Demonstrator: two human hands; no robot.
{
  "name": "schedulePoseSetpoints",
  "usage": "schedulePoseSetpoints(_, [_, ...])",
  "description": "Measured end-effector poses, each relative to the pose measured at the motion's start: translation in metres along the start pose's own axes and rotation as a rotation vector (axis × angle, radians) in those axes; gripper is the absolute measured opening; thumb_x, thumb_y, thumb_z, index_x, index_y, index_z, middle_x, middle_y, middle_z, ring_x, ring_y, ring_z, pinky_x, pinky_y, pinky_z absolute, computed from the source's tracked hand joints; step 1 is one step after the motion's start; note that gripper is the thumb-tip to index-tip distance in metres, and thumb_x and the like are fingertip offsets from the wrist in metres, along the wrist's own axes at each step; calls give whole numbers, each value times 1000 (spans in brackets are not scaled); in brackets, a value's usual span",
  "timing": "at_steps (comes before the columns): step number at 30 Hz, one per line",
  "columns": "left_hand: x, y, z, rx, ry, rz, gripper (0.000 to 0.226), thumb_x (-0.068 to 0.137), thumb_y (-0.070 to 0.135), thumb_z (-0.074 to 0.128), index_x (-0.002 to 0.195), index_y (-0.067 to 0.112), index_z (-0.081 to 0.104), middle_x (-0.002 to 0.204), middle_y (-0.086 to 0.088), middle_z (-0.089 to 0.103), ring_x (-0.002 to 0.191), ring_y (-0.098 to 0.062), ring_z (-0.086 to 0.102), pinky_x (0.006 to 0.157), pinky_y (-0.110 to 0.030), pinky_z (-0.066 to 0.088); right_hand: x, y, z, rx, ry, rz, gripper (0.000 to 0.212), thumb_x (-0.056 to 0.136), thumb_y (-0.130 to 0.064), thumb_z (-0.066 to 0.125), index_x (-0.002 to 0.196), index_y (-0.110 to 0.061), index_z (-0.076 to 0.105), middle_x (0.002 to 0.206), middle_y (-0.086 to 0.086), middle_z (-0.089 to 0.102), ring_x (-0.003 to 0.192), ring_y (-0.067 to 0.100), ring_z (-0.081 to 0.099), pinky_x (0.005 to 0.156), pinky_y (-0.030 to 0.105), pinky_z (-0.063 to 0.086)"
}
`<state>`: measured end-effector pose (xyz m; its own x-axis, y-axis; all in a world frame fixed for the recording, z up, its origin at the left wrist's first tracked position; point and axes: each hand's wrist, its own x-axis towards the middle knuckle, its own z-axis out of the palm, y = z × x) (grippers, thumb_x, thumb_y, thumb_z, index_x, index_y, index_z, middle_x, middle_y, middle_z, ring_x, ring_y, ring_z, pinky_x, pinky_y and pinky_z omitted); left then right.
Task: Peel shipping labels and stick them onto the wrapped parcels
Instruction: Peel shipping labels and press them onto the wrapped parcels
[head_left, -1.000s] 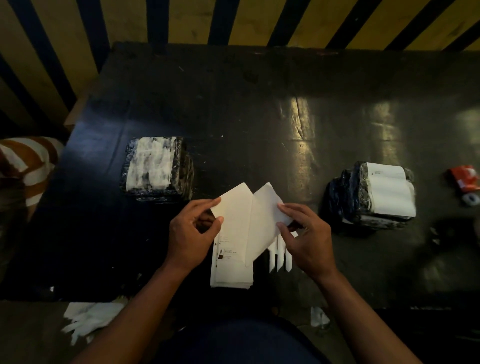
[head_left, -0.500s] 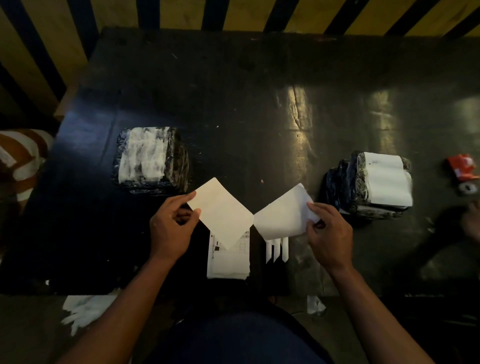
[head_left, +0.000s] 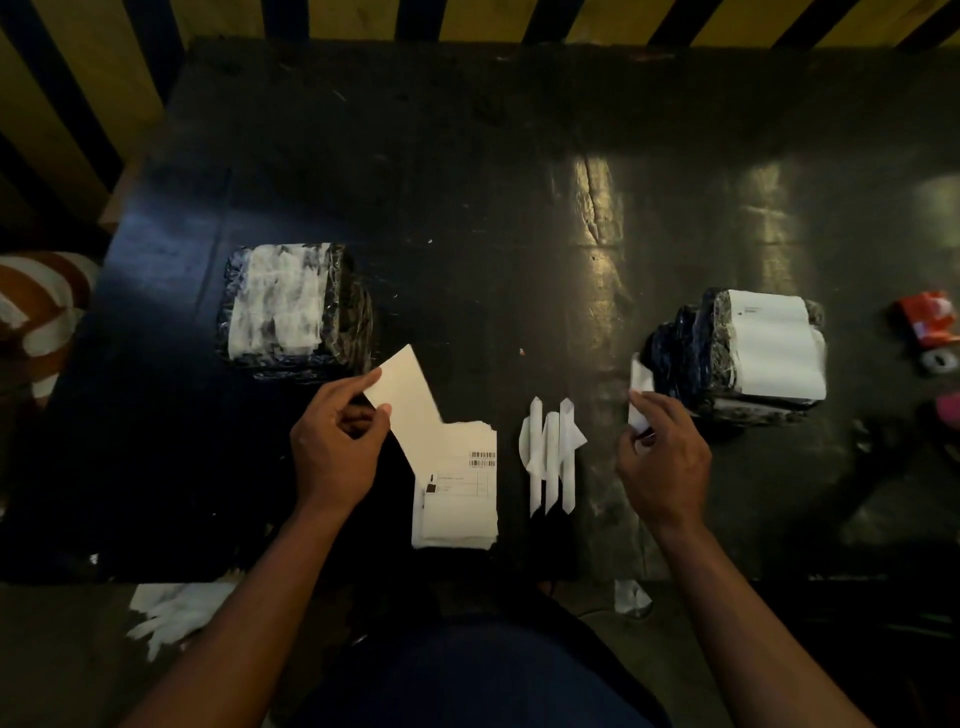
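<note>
My left hand (head_left: 335, 441) pinches a blank white sheet (head_left: 408, 402) by its upper left corner, just below the left wrapped parcel (head_left: 296, 306), which has whitish residue on top. My right hand (head_left: 662, 457) pinches a second white sheet (head_left: 638, 387), seen edge-on and blurred, close to the right wrapped parcel (head_left: 748, 353). That parcel carries a white label (head_left: 776, 348) on its top. A stack of printed shipping labels (head_left: 457, 488) with barcodes lies on the black table (head_left: 467, 208) between my hands.
Several narrow white paper strips (head_left: 550, 457) lie right of the label stack. A red and white object (head_left: 930, 322) sits at the table's right edge. White paper scraps (head_left: 171, 608) lie on the floor at the lower left. A yellow and black striped wall (head_left: 519, 15) runs behind the table.
The two sheets have been pulled fully apart. My right hand has carried its sheet rightward to the right parcel, turning it edge-on. My left hand has stayed near the left parcel.
</note>
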<state>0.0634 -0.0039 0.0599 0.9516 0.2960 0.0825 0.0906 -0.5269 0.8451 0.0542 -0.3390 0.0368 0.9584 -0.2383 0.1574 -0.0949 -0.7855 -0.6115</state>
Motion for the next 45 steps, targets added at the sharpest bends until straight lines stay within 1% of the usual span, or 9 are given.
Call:
schedulePoseSetpoints(9, [-12,11,15,-53,-75,20,44,87,2,78,128,19,72,115,7,68,85,-7,69,77,-15,57,-5,-5,35,73,-156,78,45,84,-2,75,127,-11,68,121,-1,67,99,13,67,87,24,55])
schedulePoseSetpoints(12, [-16,15,23,-83,-111,-6,44,88,2,77,129,20,71,115,8,68,86,-8,69,77,-16,57,-7,-6,54,35,-258,109,43,86,-2,72,127,-11,69,124,1,67,109,15,65,92,20,45])
schedulePoseSetpoints(19, [-20,24,33,-101,-177,-13,49,90,2,74,134,24,67,121,6,68,93,-9,69,82,-20,60,-8,5,78,-115,-566,134,45,90,-23,72,134,-20,65,142,5,60,130,26,55,108,39,47])
schedulePoseSetpoints(24, [-21,30,38,-124,-199,-35,52,92,3,72,138,27,64,119,6,68,96,-7,68,84,-23,61,-7,-9,65,-137,-507,71,51,92,-24,70,142,-24,60,162,6,38,147,27,36,118,40,35])
schedulePoseSetpoints(28, [-21,33,42,-155,-214,-56,61,91,3,73,142,33,59,108,4,67,91,-14,69,82,-30,63,-8,-53,48,142,-322,-13,46,93,-22,70,137,-27,61,137,-5,61,125,11,56,107,37,50])
schedulePoseSetpoints(31, [-18,34,45,-157,-222,-93,67,91,5,74,145,39,54,113,2,69,93,-17,72,81,-37,64,-15,-95,36,345,-372,-103,47,91,-18,72,136,-25,60,119,-9,67,103,2,62,90,23,56])
schedulePoseSetpoints(35, [-16,37,45,-216,-232,-109,65,91,5,74,143,40,55,112,0,72,92,-13,74,80,-35,64,-26,-117,41,410,-469,-176,55,88,-24,73,140,-29,55,120,-12,66,100,4,64,87,23,58])
schedulePoseSetpoints(42, [-14,38,38,-313,-255,-198,58,94,28,72,148,30,51,121,4,70,103,-7,72,89,-31,60,-18,-127,51,456,-370,-177,58,91,-18,75,143,-23,50,107,-9,69,93,6,66,83,24,58])
schedulePoseSetpoints(45, [-13,37,31,-268,-177,-186,49,96,30,68,144,29,55,124,3,63,105,-5,68,82,-20,58,-10,-131,46,498,-340,-140,53,91,-16,75,138,-22,52,99,-18,66,92,1,66,81,17,57])
